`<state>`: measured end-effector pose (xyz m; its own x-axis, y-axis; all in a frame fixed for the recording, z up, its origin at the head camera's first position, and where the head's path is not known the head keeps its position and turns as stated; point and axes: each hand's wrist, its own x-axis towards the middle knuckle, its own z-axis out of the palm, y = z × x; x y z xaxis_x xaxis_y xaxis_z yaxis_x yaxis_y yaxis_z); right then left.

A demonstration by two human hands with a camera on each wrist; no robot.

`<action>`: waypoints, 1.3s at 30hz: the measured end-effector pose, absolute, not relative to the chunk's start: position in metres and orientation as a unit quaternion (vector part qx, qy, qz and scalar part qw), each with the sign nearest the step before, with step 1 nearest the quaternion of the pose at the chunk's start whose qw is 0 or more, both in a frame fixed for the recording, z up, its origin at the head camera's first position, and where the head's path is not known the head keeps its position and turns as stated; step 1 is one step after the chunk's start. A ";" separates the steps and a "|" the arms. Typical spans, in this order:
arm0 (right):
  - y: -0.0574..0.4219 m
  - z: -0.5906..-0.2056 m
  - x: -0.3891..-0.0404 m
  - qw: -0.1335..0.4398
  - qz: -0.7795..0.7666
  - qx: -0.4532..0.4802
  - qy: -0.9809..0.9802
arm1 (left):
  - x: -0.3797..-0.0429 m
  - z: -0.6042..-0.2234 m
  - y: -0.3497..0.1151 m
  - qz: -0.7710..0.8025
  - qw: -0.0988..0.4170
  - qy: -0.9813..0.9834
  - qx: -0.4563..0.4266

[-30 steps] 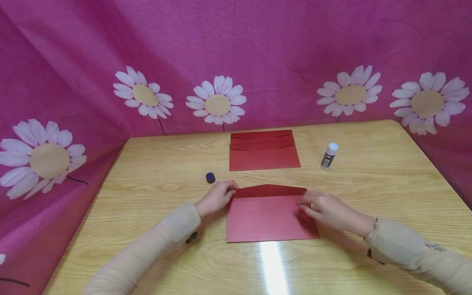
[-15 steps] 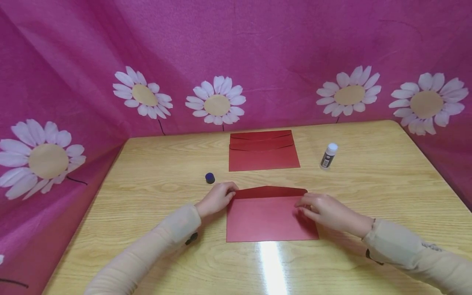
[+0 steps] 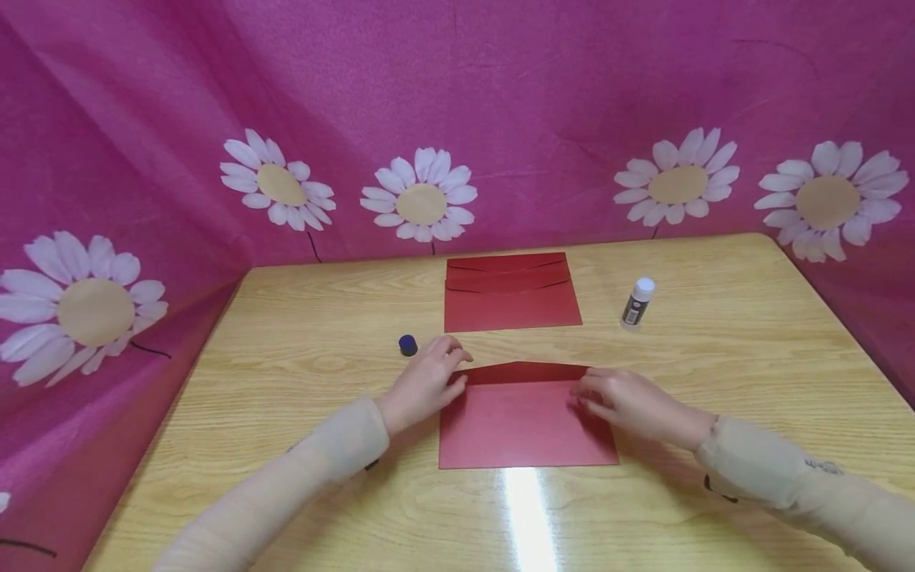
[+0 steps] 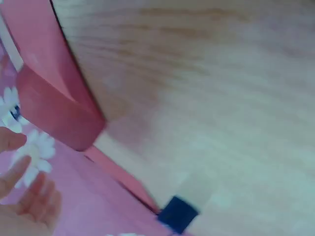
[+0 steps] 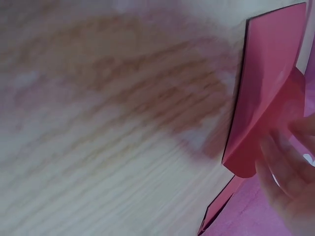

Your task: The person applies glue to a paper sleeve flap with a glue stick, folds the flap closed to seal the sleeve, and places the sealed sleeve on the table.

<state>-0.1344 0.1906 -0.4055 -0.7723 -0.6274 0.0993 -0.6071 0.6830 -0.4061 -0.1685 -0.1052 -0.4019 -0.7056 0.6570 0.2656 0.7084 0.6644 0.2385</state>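
Note:
A red envelope point(image 3: 525, 429) lies on the table before me, its pointed flap point(image 3: 518, 372) raised along the far edge. My left hand point(image 3: 423, 381) hovers at the envelope's far left corner with fingers spread. In the left wrist view, this hand point(image 4: 29, 196) shows a gap between its fingers and the flap point(image 4: 56, 110). At the far right corner, my right hand point(image 3: 629, 401) has its fingertips against the flap. The right wrist view shows loosely bent fingers point(image 5: 283, 162) over the flap's face, with no clear pinch.
Two more red envelopes point(image 3: 511, 306), overlapping, lie farther back on the wooden table point(image 3: 322, 318). A glue stick point(image 3: 638, 302) with a white top stands to their right. A small dark blue cap point(image 3: 407, 345) sits just beyond my left hand. Pink flowered cloth point(image 3: 543, 119) hangs behind.
My left hand has let go of the envelope's left corner and lifted, its fingers spreading. My right hand has shifted slightly left along the flap. The envelope stays in place.

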 end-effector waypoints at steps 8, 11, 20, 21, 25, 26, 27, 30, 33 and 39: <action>0.188 -0.411 -0.140 0.029 -0.211 -0.352 0.911 | -0.155 -0.408 -0.101 -0.086 -0.032 -0.882 -0.463; 0.188 -0.414 -0.141 0.030 -0.212 -0.358 0.909 | -0.153 -0.411 -0.102 -0.062 -0.049 -0.880 -0.469; 0.187 -0.422 -0.145 0.012 -0.176 -0.397 0.901 | -0.156 -0.414 -0.104 -0.057 -0.031 -0.880 -0.471; 0.186 -0.422 -0.145 0.014 -0.172 -0.398 0.901 | -0.156 -0.415 -0.104 -0.055 -0.030 -0.880 -0.471; 0.186 -0.422 -0.145 0.045 -0.166 -0.386 0.906 | -0.155 -0.417 -0.105 -0.045 -0.033 -0.883 -0.467; 0.186 -0.422 -0.145 0.056 -0.167 -0.382 0.907 | -0.155 -0.418 -0.106 -0.040 -0.036 -0.883 -0.465; 0.186 -0.422 -0.145 0.066 -0.167 -0.379 0.908 | -0.155 -0.418 -0.106 -0.038 -0.042 -0.885 -0.463; 0.187 -0.422 -0.145 0.088 -0.170 -0.370 0.909 | -0.153 -0.419 -0.106 -0.033 -0.066 -0.889 -0.452; 0.187 -0.422 -0.146 0.111 -0.178 -0.358 0.910 | -0.153 -0.419 -0.106 -0.036 -0.096 -0.894 -0.436; 0.186 -0.423 -0.147 0.166 -0.197 -0.320 0.912 | -0.153 -0.419 -0.106 -0.050 -0.141 -0.897 -0.415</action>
<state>-0.1470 0.1862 -0.4227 -0.7400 -0.6489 -0.1769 -0.5179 0.7175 -0.4657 -0.1533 -0.1062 -0.4189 -0.6153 0.7595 -0.2112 0.7312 0.6500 0.2070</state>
